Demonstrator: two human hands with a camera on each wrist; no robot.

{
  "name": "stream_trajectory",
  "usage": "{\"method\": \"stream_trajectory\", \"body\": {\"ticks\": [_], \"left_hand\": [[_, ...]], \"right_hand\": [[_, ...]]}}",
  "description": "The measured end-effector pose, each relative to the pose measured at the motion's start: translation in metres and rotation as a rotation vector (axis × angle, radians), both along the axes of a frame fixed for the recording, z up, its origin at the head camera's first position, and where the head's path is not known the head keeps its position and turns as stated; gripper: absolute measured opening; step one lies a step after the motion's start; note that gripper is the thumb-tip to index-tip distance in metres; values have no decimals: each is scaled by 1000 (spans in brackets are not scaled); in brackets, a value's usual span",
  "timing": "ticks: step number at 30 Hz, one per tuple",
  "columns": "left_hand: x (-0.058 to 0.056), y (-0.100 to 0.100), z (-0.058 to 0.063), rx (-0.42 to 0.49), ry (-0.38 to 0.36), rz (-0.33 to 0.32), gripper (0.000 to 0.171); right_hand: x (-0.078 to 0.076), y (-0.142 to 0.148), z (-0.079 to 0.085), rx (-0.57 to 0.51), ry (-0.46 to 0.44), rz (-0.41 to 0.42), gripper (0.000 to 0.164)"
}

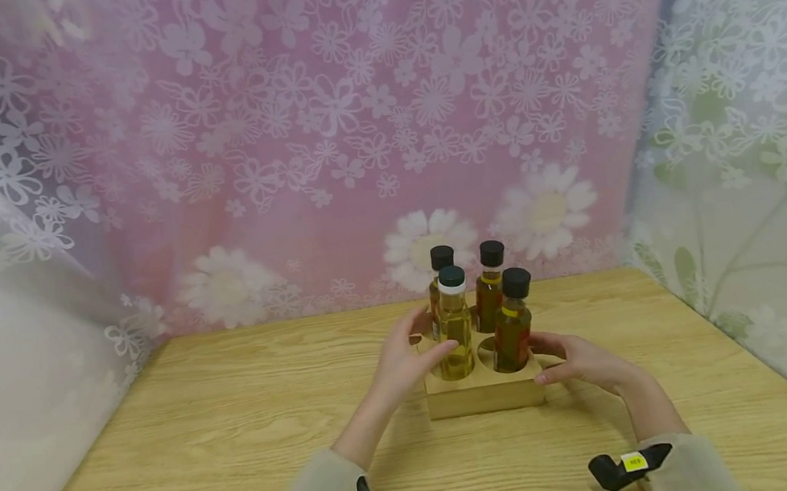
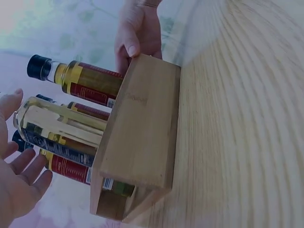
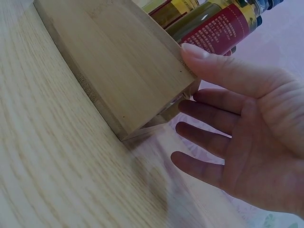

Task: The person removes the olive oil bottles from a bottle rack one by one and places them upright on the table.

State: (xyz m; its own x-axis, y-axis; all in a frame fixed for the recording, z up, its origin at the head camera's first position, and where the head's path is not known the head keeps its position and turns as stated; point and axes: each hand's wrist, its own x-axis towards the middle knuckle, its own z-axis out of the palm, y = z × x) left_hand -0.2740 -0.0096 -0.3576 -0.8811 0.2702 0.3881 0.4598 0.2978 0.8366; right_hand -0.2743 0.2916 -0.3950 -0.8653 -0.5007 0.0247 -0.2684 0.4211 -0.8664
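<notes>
A wooden bottle rack (image 1: 485, 399) with round holes stands on the table, holding several capped bottles. At its front left is a pale yellow oil bottle (image 1: 455, 327) with a dark green cap and white collar. A darker oil bottle (image 1: 512, 337) with a black cap and red label fills the front right hole. My left hand (image 1: 406, 357) hovers at the rack's left side, thumb overlapping the pale bottle; the left wrist view shows its fingers (image 2: 29, 168) spread beside the bottles. My right hand (image 1: 585, 361) is at the right end, thumb tip at the rack's top edge, other fingers extended.
Two more dark bottles stand in the back row, a left one (image 1: 442, 260) and a right one (image 1: 491, 283). The wood-grain table (image 1: 261, 423) ends at a pink floral curtain (image 1: 326, 164) behind, with pale curtains at both sides.
</notes>
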Motion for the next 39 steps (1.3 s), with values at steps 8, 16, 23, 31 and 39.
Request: {"method": "stream_trajectory", "body": {"ticks": [8, 16, 23, 31, 39], "left_hand": [[-6, 11, 8, 101, -111, 2, 65], [-11, 21, 7, 80, -74, 3, 60], [-9, 24, 2, 99, -70, 11, 56], [-11, 25, -3, 155, -76, 34, 53], [-6, 19, 12, 173, -79, 39, 54]], "right_hand": [[-4, -3, 1, 16, 4, -6, 79], [-1, -3, 4, 12, 9, -13, 78], [2, 1, 1, 18, -13, -24, 78], [-1, 1, -4, 8, -38, -44, 79], [-1, 1, -5, 18, -29, -37, 79]]}}
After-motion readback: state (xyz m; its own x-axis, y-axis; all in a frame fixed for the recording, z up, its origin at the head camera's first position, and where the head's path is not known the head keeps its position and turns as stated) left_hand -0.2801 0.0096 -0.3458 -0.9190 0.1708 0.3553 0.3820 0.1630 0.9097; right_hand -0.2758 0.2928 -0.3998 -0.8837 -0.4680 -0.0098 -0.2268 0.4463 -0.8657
